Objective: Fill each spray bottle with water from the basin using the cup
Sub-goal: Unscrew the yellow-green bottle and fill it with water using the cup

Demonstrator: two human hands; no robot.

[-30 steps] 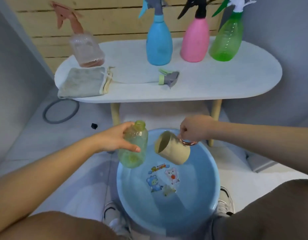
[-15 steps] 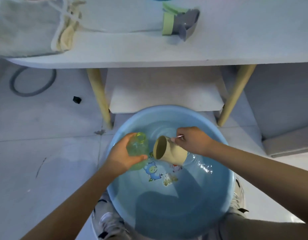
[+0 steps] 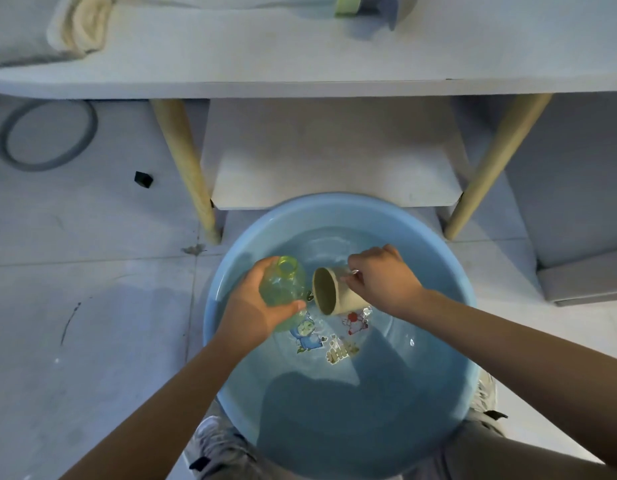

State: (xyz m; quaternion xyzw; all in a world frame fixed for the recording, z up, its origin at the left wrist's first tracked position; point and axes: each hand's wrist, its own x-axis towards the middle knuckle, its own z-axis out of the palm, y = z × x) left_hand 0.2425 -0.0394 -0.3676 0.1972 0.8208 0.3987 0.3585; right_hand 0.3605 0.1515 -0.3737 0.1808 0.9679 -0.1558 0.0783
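Pale grey floor tiles [image 3: 92, 341] are seen from above, with a white table [image 3: 300, 64] running across the top of the view on light wooden legs [image 3: 185, 168]. On the tabletop a folded grey cloth [image 3: 40, 32] is laid at the left, and a green and grey spray head [image 3: 369, 5] is cut off by the upper edge. A grey ring of hose [image 3: 45, 133] and a small black object [image 3: 143, 178] are left on the floor beside the table. Below the table a round blue basin [image 3: 438, 271] is set on the floor, holding water, with cartoon pictures printed on its bottom. Over the basin's left part a clear green spray bottle [image 3: 282, 282], uncapped, is gripped round its body by the left hand [image 3: 255, 306], its open neck turned up and away from the person. Just to its right a beige cup [image 3: 334, 292] is held by its handle in the curled fingers of the right hand [image 3: 383, 278], tipped on its side with the mouth facing the bottle. Whether cup and bottle touch cannot be told. Grey shoes [image 3: 213, 441] are visible at the basin's near edge.
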